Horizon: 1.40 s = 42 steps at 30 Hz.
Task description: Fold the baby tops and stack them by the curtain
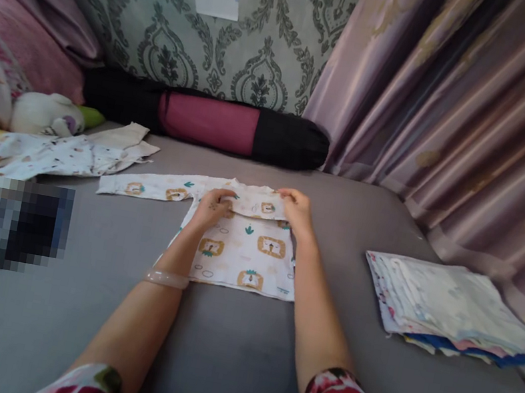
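Shirt of white cloth printed with tan lions and green leaves (245,254) lies on the grey-sheeted bed (225,352), one sleeve stretched toward the left and the other folded across its upper part. The left hand (214,207), below whose wrist sits a translucent pale bangle (167,278), presses on the folded sleeve with its grip fairly narrow, while the right hand (295,209) has its grip closed on the fold's right end. A flat stack of folded, mostly pale clothes (457,302) rests well to the right.

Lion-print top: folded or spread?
Partly folded: the lion-print top has one sleeve stretched out leftward, the other folded across its chest, with the left hand and right hand on it.
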Motion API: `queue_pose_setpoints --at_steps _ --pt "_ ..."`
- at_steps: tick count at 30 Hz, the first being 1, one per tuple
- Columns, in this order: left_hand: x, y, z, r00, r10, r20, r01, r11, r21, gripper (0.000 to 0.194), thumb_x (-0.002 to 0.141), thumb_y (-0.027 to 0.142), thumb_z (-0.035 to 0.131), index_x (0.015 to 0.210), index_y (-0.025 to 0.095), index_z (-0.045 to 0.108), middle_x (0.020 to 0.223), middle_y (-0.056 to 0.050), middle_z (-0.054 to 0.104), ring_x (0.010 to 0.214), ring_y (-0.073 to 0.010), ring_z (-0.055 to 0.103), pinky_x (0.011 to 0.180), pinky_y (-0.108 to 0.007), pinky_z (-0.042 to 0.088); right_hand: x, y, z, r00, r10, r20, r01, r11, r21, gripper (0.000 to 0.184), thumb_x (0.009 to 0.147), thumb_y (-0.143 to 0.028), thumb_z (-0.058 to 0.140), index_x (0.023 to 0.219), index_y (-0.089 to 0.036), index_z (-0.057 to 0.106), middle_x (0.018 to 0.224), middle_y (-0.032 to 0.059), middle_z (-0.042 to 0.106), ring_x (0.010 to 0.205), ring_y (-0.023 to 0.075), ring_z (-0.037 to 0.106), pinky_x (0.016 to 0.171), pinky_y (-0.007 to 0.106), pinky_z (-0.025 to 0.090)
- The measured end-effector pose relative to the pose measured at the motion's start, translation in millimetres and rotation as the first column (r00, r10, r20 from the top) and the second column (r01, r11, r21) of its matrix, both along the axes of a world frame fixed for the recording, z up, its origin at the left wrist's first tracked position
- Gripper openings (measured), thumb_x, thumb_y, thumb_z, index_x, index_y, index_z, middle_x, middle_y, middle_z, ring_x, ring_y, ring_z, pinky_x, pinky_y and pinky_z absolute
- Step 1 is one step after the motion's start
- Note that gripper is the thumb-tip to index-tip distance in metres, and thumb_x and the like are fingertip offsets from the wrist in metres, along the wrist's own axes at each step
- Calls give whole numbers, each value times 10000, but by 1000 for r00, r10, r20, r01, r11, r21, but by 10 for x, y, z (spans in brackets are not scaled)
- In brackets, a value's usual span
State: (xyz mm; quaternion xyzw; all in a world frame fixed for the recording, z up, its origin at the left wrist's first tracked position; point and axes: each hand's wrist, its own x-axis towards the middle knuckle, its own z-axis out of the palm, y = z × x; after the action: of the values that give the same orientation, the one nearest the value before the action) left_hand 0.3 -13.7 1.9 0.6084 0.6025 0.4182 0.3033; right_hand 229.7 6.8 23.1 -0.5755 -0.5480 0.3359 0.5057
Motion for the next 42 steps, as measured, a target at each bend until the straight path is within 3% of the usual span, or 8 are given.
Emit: queue_pose_setpoints --at_steps 4,8,12,17,20,33,38,42 --pt "-17 66 -16 994 83 -65 -67 976 208 372 776 183 472 1065 201 706 1024 -63 651 927 -209 583 914 -359 469 285 99 -74 965 -189 -183 197 980 26 302 793 -133 423 950 -176 678 967 56 733 956 157 683 965 365 490" --pt "-62 125 -68 989 128 -75 -109 970 217 374 785 172 462 1083 208 684 1035 -59 624 961 -211 582 946 -367 461 370 112 -181 975 -218 -43 219 976 18 359 839 -119 398 1099 -144 644 1098 110 707 1063 164 657 1015 369 453" --pt "-110 173 -158 986 142 -90 -121 970 210 383 780 171 460 1104 205 662 1083 -69 600 1012 -224 581 980 -387 452 219 28 -233 951 -49 306 59 998 -21 427 889 -142 394 1265 -183 591 1286 112 632 1243 192 553 1099 413 369" --pt "-159 206 -262 978 124 -168 -87 973 213 396 792 177 466 1148 175 639 1135 -114 580 1071 -255 576 1022 -415 433 -40 -156 -218 703 191 685 -128 981 -142 483 970 -231 353 1444 -200 438 1589 88 282 1482 223 182 1194 526 80" --pt "-171 201 -285 970 103 -220 -58 978 202 408 795 159 453 1163 182 629 1144 -119 576 1077 -264 576 1023 -435 435 -113 -223 -209 597 267 756 -120 962 -245 537 1013 -388 291 1502 -174 348 1619 102 172 1499 252 93 1183 555 55" --pt "-196 192 -273 946 55 -318 20 974 226 465 779 121 442 1216 149 601 1151 -138 565 1114 -283 556 1019 -444 438 -163 -203 -316 513 132 848 70 978 -194 657 1008 -454 225 1510 -34 286 1602 183 190 1479 285 157 1173 449 135" --pt "-176 220 -297 937 93 -337 -11 971 238 419 812 138 439 1197 116 604 1131 -157 562 1088 -283 568 1010 -436 447 -215 -133 -192 428 191 883 116 958 -263 637 1001 -412 261 1481 0 327 1583 199 245 1450 290 228 1159 426 171" --pt "-143 222 -283 933 117 -341 -36 971 237 393 817 139 447 1171 119 619 1106 -154 574 1083 -283 573 1011 -431 443 -305 -15 -81 431 179 884 130 957 -258 589 996 -381 267 1420 -2 422 1535 221 339 1417 301 294 1150 436 183"
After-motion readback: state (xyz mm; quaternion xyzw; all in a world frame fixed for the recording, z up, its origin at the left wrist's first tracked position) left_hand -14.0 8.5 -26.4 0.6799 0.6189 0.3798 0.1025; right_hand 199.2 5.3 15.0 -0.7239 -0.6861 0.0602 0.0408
